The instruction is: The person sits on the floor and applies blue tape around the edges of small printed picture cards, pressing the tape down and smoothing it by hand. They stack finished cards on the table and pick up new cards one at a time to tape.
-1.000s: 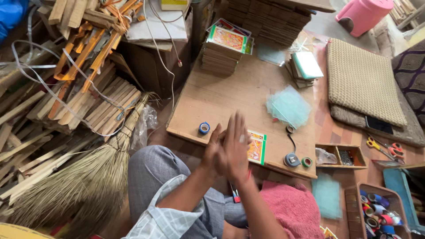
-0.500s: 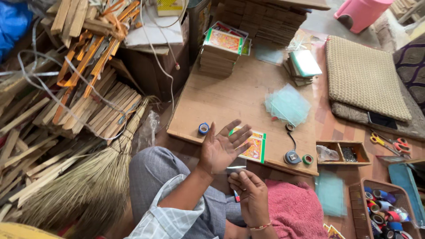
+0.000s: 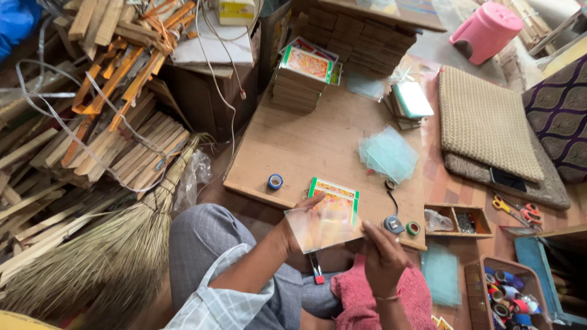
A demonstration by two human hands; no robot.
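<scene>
Clear glass pane (image 3: 323, 227) spans both hands, left (image 3: 293, 227) and right (image 3: 380, 244) grips pinching its edges.

Pale checked shirt sleeve (image 3: 214, 302), grey trousers (image 3: 208, 244), thin wrist bangle (image 3: 386, 297)

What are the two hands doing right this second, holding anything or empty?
Left hand: closed on the left edge of a clear glass pane.
Right hand: holds the same pane at its right edge.
</scene>
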